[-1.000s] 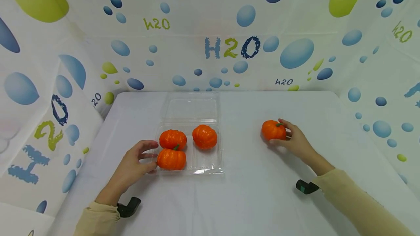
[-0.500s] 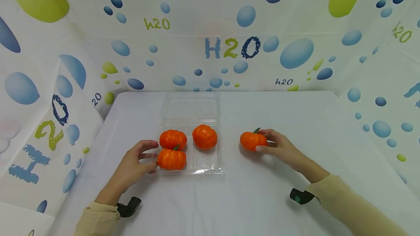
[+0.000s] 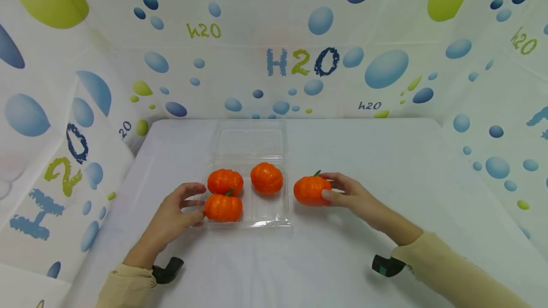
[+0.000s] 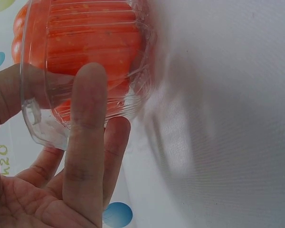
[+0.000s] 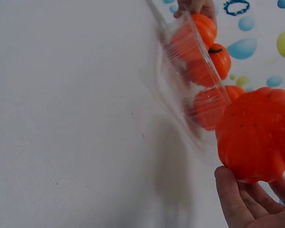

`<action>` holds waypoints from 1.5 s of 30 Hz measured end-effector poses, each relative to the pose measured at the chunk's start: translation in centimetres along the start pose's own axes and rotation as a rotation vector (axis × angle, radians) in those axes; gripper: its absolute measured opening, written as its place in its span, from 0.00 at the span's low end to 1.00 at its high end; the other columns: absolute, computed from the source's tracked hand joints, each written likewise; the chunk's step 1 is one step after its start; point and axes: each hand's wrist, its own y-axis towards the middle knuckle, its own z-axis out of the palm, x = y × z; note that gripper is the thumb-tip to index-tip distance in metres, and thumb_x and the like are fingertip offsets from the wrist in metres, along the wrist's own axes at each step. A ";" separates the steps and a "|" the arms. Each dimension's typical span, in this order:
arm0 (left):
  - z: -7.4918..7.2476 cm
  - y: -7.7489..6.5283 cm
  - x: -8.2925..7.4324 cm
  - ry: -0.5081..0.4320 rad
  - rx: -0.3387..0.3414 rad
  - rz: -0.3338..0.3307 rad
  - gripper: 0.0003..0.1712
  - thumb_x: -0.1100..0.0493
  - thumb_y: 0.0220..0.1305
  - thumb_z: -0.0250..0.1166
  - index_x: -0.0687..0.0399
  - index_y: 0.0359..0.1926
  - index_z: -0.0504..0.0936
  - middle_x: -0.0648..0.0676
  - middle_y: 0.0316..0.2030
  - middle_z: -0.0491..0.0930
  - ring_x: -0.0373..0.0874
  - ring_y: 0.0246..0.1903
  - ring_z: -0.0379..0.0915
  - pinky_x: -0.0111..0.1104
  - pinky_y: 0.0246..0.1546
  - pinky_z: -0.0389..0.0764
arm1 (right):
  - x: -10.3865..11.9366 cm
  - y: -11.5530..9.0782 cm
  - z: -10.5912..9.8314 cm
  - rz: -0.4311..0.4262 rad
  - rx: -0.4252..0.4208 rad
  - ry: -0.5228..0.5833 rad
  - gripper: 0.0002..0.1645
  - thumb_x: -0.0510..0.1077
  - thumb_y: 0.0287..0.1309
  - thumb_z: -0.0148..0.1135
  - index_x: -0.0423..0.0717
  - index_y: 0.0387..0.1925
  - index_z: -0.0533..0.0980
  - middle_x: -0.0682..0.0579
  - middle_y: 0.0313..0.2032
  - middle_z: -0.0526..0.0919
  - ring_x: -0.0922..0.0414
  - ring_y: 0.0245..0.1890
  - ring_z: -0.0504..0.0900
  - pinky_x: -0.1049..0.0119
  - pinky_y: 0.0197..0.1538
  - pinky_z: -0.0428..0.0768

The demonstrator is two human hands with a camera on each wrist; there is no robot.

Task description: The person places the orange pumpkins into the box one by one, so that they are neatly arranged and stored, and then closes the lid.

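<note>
A clear plastic clamshell container [image 3: 269, 213] lies with its lid [image 3: 250, 139] folded back, away from the person. Two orange toy pumpkins fill its left side: a rear pumpkin [image 3: 224, 182] and a front pumpkin [image 3: 223, 208] with a green stem. A third pumpkin [image 3: 267, 178] sits in the rear right compartment. My left hand [image 3: 173, 210] holds the container's left side, its fingers [image 4: 88, 109] bent around the plastic wall. Just right of the container, my right hand [image 3: 355, 198] grips another pumpkin [image 3: 310, 190] between thumb and fingers, above the table, its green stem upward.
The container stands left of centre on a white-covered table [image 3: 325, 260]. A white curtain [image 3: 239, 61] with blue and green drops hangs behind and at both sides. Dark camera mounts [image 3: 169, 270] sit below the wrists.
My right hand has carried its pumpkin leftward and slightly nearer, from the right of the table to the container's right edge. My left hand and the container have stayed in place.
</note>
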 end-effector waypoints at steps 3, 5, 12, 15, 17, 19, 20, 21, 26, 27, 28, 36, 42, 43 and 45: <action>0.0 0.0 0.0 0.002 0.000 0.001 0.35 0.71 0.59 0.66 0.64 0.67 0.66 0.69 0.66 0.67 0.64 0.59 0.72 0.38 0.37 0.87 | 0.3 0.0 0.4 -0.012 0.012 0.048 0.32 0.51 0.71 0.60 0.42 0.69 0.65 0.42 0.63 0.76 0.45 0.60 0.77 0.55 0.60 0.79; 0.0 0.0 0.0 0.004 -0.001 -0.001 0.35 0.71 0.59 0.66 0.64 0.67 0.66 0.68 0.66 0.68 0.64 0.59 0.72 0.38 0.37 0.87 | 0.5 0.0 0.6 -0.020 0.017 0.067 0.30 0.50 0.71 0.59 0.41 0.67 0.66 0.42 0.60 0.78 0.45 0.57 0.79 0.56 0.60 0.79; 0.0 0.0 -0.1 0.007 -0.002 -0.014 0.35 0.70 0.59 0.66 0.63 0.67 0.66 0.68 0.66 0.68 0.63 0.59 0.72 0.38 0.37 0.87 | 1.3 0.0 1.3 -0.026 0.004 0.057 0.28 0.53 0.71 0.59 0.43 0.64 0.71 0.45 0.59 0.77 0.46 0.56 0.79 0.56 0.58 0.80; 0.0 0.0 -0.1 0.013 -0.002 -0.015 0.36 0.70 0.59 0.67 0.63 0.68 0.66 0.68 0.66 0.68 0.63 0.59 0.72 0.37 0.37 0.87 | 1.5 0.1 1.5 -0.043 -0.011 0.090 0.29 0.53 0.72 0.58 0.41 0.66 0.68 0.43 0.62 0.74 0.46 0.57 0.78 0.57 0.58 0.81; 0.0 -0.1 -0.1 0.022 -0.005 -0.012 0.36 0.69 0.59 0.67 0.63 0.68 0.66 0.68 0.66 0.68 0.63 0.58 0.72 0.37 0.37 0.87 | 1.7 0.1 1.6 -0.063 -0.012 0.141 0.30 0.52 0.74 0.56 0.40 0.68 0.65 0.41 0.64 0.71 0.45 0.59 0.77 0.57 0.57 0.81; 0.0 -0.1 -0.2 0.033 -0.007 -0.010 0.36 0.69 0.59 0.67 0.63 0.68 0.66 0.68 0.66 0.68 0.63 0.58 0.72 0.37 0.37 0.87 | 2.0 0.1 1.7 -0.074 -0.013 0.204 0.30 0.52 0.75 0.54 0.40 0.69 0.63 0.40 0.64 0.70 0.44 0.59 0.78 0.56 0.57 0.81; 0.0 -0.1 -0.2 0.037 -0.008 -0.010 0.36 0.69 0.59 0.67 0.63 0.68 0.66 0.68 0.66 0.68 0.63 0.58 0.72 0.37 0.37 0.87 | 2.1 0.1 1.7 -0.080 -0.012 0.234 0.30 0.52 0.76 0.52 0.40 0.69 0.62 0.39 0.64 0.70 0.44 0.59 0.78 0.56 0.57 0.81; 0.0 -0.1 -0.2 0.041 -0.009 -0.010 0.36 0.69 0.59 0.67 0.63 0.68 0.66 0.68 0.66 0.68 0.63 0.58 0.72 0.36 0.37 0.87 | 2.2 0.1 1.8 -0.082 -0.011 0.260 0.30 0.53 0.77 0.51 0.40 0.69 0.61 0.39 0.64 0.71 0.44 0.58 0.79 0.56 0.58 0.81; 0.0 -0.1 -0.1 0.037 -0.008 -0.014 0.36 0.69 0.59 0.67 0.63 0.68 0.66 0.68 0.66 0.68 0.62 0.58 0.72 0.37 0.38 0.87 | 2.8 0.0 2.1 -0.102 -0.020 0.323 0.30 0.54 0.77 0.48 0.39 0.68 0.62 0.40 0.62 0.72 0.45 0.56 0.81 0.56 0.59 0.80; 0.0 -0.1 -0.1 0.036 -0.007 -0.015 0.36 0.69 0.59 0.67 0.62 0.68 0.66 0.68 0.66 0.68 0.62 0.58 0.72 0.37 0.38 0.87 | 2.9 0.1 2.2 -0.109 -0.017 0.327 0.30 0.54 0.77 0.48 0.39 0.68 0.62 0.40 0.62 0.72 0.45 0.57 0.81 0.56 0.60 0.80; 0.0 -0.1 -0.1 0.036 -0.007 -0.015 0.36 0.69 0.59 0.67 0.62 0.68 0.66 0.68 0.66 0.68 0.62 0.58 0.72 0.37 0.38 0.87 | 3.0 0.1 2.3 -0.115 -0.017 0.328 0.29 0.54 0.77 0.48 0.39 0.68 0.62 0.40 0.62 0.72 0.45 0.57 0.80 0.56 0.60 0.79; 0.0 -0.1 0.0 0.036 -0.006 -0.009 0.36 0.69 0.59 0.67 0.63 0.68 0.66 0.68 0.66 0.68 0.62 0.58 0.72 0.37 0.38 0.87 | 3.6 0.7 3.8 -0.155 -0.012 0.243 0.29 0.52 0.75 0.53 0.39 0.67 0.66 0.42 0.61 0.74 0.45 0.58 0.78 0.56 0.60 0.79; 0.0 -0.1 0.1 0.019 -0.003 -0.003 0.36 0.69 0.59 0.67 0.63 0.68 0.66 0.67 0.66 0.69 0.63 0.59 0.72 0.37 0.38 0.87 | 3.3 1.6 5.1 -0.195 -0.048 0.133 0.26 0.49 0.73 0.57 0.42 0.66 0.70 0.44 0.63 0.74 0.46 0.58 0.79 0.51 0.63 0.77; 0.0 -0.1 0.1 0.012 -0.002 -0.004 0.36 0.69 0.59 0.67 0.63 0.68 0.66 0.66 0.66 0.69 0.63 0.59 0.71 0.37 0.38 0.87 | 3.3 1.7 5.3 -0.197 -0.054 0.121 0.26 0.49 0.72 0.58 0.42 0.66 0.71 0.45 0.63 0.73 0.47 0.58 0.79 0.51 0.63 0.77; 0.0 -0.1 0.1 0.003 0.001 -0.003 0.36 0.70 0.59 0.67 0.63 0.68 0.66 0.66 0.66 0.69 0.63 0.59 0.71 0.37 0.38 0.87 | 3.2 1.8 5.8 -0.200 -0.058 0.106 0.26 0.49 0.71 0.60 0.44 0.65 0.72 0.46 0.63 0.74 0.46 0.57 0.80 0.53 0.63 0.77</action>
